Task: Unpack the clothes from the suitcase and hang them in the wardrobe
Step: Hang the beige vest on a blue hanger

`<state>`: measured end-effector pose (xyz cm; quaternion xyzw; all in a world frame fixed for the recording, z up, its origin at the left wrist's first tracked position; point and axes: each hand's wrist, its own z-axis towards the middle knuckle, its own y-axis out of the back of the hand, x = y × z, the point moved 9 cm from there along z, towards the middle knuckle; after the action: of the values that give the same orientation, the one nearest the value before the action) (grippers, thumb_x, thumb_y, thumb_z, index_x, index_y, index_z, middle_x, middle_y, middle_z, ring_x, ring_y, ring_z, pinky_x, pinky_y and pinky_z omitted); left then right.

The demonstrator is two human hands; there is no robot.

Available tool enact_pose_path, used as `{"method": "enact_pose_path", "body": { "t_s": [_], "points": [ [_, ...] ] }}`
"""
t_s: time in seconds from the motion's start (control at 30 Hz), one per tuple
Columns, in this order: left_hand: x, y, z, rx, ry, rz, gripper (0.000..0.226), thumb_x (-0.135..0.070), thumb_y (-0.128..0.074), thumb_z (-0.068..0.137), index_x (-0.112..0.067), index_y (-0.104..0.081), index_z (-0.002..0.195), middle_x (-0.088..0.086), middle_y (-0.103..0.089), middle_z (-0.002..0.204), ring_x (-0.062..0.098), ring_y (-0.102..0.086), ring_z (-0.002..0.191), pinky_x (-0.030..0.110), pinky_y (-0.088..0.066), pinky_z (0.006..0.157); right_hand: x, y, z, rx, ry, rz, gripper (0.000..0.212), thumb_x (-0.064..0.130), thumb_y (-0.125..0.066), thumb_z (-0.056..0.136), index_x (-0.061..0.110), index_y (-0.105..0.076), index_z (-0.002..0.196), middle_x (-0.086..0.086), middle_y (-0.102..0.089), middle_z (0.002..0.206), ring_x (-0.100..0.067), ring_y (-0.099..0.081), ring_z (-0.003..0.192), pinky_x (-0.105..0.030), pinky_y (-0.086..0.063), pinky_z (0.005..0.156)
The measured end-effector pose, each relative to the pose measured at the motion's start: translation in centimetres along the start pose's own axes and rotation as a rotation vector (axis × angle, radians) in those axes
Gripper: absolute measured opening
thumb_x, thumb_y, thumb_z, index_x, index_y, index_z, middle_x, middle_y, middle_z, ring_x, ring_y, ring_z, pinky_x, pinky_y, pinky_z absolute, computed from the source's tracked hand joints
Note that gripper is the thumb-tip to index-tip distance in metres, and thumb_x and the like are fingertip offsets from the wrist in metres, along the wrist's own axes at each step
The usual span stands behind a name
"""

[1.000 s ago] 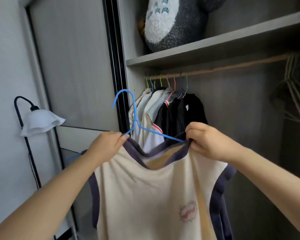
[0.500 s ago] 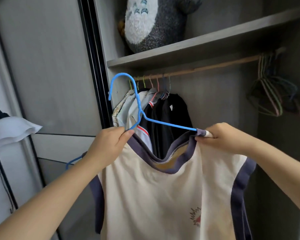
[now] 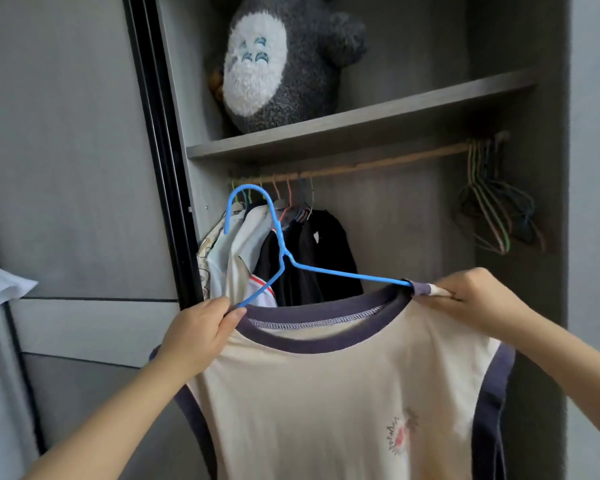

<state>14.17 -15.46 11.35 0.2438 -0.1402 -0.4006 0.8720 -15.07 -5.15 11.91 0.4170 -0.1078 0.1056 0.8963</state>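
Nearest the camera hangs a cream sleeveless top (image 3: 343,393) with dark navy binding at neck and armholes and a small printed motif low on the chest; it is held up in front of the open wardrobe, not yet on the rail. The left hand (image 3: 196,336) is clenched on the left shoulder of the top together with the end of the blue hanger (image 3: 278,251), while the right hand (image 3: 471,299) pinches the right shoulder strap, where the hanger's other arm runs in under the navy collar. Each grip is closed on cloth and wire. The top looks light, soft and limp, so it should sag and slide off the thin, smooth hanger unless both shoulders are seated evenly; the binding at the shoulders seems the firmest place to hold it, and the hook the place to carry it by afterwards. Beyond, the wardrobe (image 3: 548,202) holds a wooden rail (image 3: 378,162) under a shelf (image 3: 361,124). At the rail's left end a row of hung clothes (image 3: 284,258), pale ones then black ones, is packed close together; at the right end a bunch of empty hangers (image 3: 492,209) dangles, with a bare stretch of rail between that looks like the natural spot for this one. On the shelf above sits a grey and white plush toy (image 3: 278,64).
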Motion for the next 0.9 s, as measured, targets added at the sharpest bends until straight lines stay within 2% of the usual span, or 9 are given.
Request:
{"method": "enact_pose_path", "body": {
  "t_s": [0.13,0.23,0.33,0.4,0.47,0.57,0.7,0.77,0.9],
  "points": [
    [1.2,-1.3,-0.5,0.030,0.138,-0.078,0.035,-0.055,-0.026,0.076,-0.027,-0.020,0.056,-0.009,-0.031,0.048,0.005,-0.033,0.045,0.023,-0.024,0.044,-0.3,0.8,-1.8,-0.049,0.019,0.094,0.058,0.023,-0.069,0.079,0.024,-0.027,0.040,0.005,-0.025,0.038,-0.008,-0.035,0.046,-0.016,-0.026,0.043],
    [1.2,-2.0,0.1,0.029,0.212,0.163,0.038,-0.040,-0.047,0.078,-0.012,-0.042,0.053,0.010,-0.050,0.049,0.031,-0.051,0.046,0.031,-0.042,0.041,-0.1,1.2,-2.7,-0.148,-0.008,0.145,0.057,0.014,-0.067,0.081,0.024,-0.028,0.040,0.004,-0.029,0.036,-0.007,-0.038,0.047,-0.015,-0.027,0.043],
    [-1.4,-3.0,1.4,0.081,0.292,0.269,0.032,-0.020,-0.080,0.063,-0.001,-0.056,0.066,0.018,-0.057,0.064,0.037,-0.058,0.063,0.037,-0.049,0.054,0.2,1.8,-3.3,-0.270,-0.044,0.087,0.046,0.011,-0.063,0.084,0.020,-0.038,0.046,0.006,-0.036,0.044,-0.014,-0.041,0.049,-0.017,-0.031,0.050],
    [-3.7,-4.4,2.2,0.222,0.469,-0.125,0.024,-0.024,-0.064,0.084,-0.002,-0.056,0.076,0.013,-0.060,0.078,0.029,-0.057,0.073,0.029,-0.042,0.060,0.4,2.0,-3.8,-0.273,-0.086,0.083,0.030,0.011,-0.062,0.085,0.014,-0.053,0.057,-0.005,-0.050,0.053,-0.015,-0.042,0.050,-0.017,-0.034,0.055],
    [-6.2,-8.0,1.9,0.428,0.816,-0.811,0.031,-0.030,-0.041,0.097,-0.006,-0.053,0.080,0.010,-0.059,0.083,0.018,-0.052,0.070,0.024,-0.039,0.060,0.2,2.2,-5.0,-0.293,-0.109,0.060,0.015,0.011,-0.062,0.086,0.012,-0.064,0.071,-0.006,-0.059,0.062,-0.017,-0.048,0.056,-0.011,-0.037,0.060],
    [-10.3,-11.1,3.3,0.443,1.078,-1.549,0.021,-0.020,-0.038,0.099,-0.007,-0.048,0.085,0.013,-0.059,0.079,0.020,-0.057,0.072,0.028,-0.046,0.065,0.6,2.2,-7.2,-0.318,-0.035,-0.027,0.011,0.016,-0.063,0.082,0.011,-0.071,0.075,0.000,-0.064,0.059,-0.015,-0.054,0.072,-0.009,-0.039,0.062],
    [-14.3,-15.0,5.0,0.503,1.160,-1.769,0.013,-0.003,-0.032,0.098,0.000,-0.044,0.094,0.015,-0.057,0.079,0.022,-0.059,0.072,0.030,-0.048,0.066,-2.4,1.4,-7.4,-0.056,-0.105,-0.095,0.050,0.051,-0.045,0.086,0.005,-0.059,0.071,-0.004,-0.058,0.057,-0.019,-0.049,0.068,-0.029,-0.039,0.059],
    [-15.4,-17.5,5.7,0.562,1.157,-1.711,0.022,-0.003,-0.031,0.099,0.001,-0.047,0.084,0.014,-0.055,0.078,0.022,-0.058,0.071,0.029,-0.048,0.066,-5.5,0.5,-6.5,0.224,-0.209,-0.060,0.038,0.042,-0.053,0.087,0.009,-0.053,0.067,0.002,-0.050,0.057,-0.013,-0.043,0.060,-0.024,-0.035,0.055],
    [-16.1,-21.7,8.3,0.608,1.135,-1.563,0.023,-0.001,-0.031,0.098,-0.001,-0.045,0.080,0.012,-0.051,0.075,0.020,-0.057,0.069,0.032,-0.050,0.071,-9.4,-2.2,-4.9,0.608,-0.298,0.051,0.042,0.062,-0.044,0.073,0.022,-0.043,0.061,0.014,-0.044,0.055,-0.002,-0.040,0.056,-0.014,-0.034,0.056]
  ]
}}
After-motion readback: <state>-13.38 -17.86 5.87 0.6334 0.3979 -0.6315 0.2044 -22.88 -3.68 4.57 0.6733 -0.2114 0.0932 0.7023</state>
